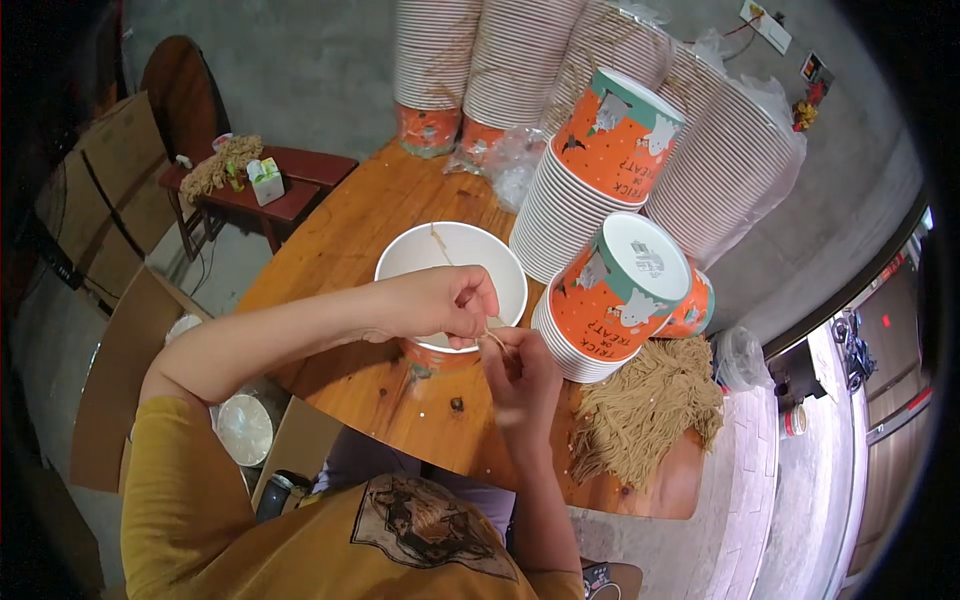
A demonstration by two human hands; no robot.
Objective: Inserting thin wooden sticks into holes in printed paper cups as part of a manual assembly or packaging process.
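1. Two bare hands meet at the near rim of a white-lined paper bucket [480, 248]: our left hand [440, 302] and right hand [525, 372] pinch a thin beige cord [499, 341] between closed fingertips, which hide any knot.
2. We judge that the bucket stands upright and close so both hands reach its rim; a loose strand [441, 244] shows at its far side, perhaps the same cord.
3. Right of us, a shaggy cord bundle [650, 405] probably lies there for easy reach.
4. Inverted orange paper buckets [612, 302] nest into ribbed, tapering columns, presumably saving space on our glossy, grained wooden worktop [330, 245].
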